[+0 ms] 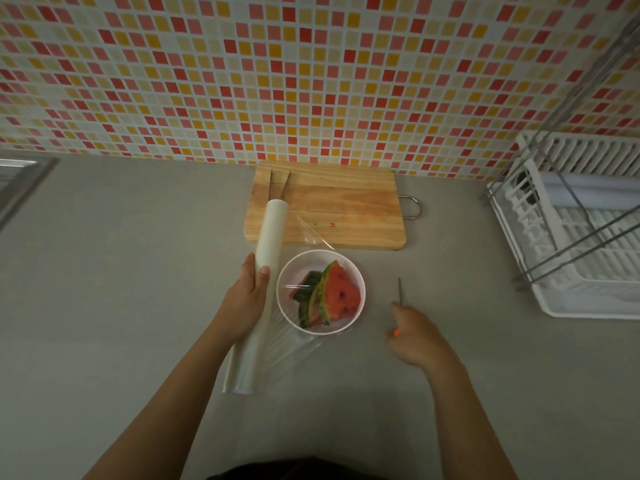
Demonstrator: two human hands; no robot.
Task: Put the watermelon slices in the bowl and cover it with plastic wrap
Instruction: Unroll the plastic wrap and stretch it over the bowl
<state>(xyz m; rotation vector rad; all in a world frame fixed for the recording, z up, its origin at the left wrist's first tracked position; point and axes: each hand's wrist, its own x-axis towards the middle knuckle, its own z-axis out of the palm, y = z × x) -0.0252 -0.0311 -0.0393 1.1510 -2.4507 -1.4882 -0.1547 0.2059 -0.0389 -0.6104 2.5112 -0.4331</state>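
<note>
A white bowl [356, 282] stands on the grey counter and holds watermelon slices [330, 294] with green rinds. A clear sheet of plastic wrap [304, 344] stretches from the roll over the bowl. My left hand [247, 299] grips the white plastic wrap roll [268, 237] just left of the bowl, the roll lying lengthwise away from me. To the right of the bowl, my right hand [414, 336] is closed around a small knife [400, 291] with an orange handle, its thin blade pointing away from me.
A wooden cutting board [339, 206] with metal tongs [278, 183] lies behind the bowl against the tiled wall. A white dish rack [585, 237] stands at the right. A sink edge [20, 181] shows at far left.
</note>
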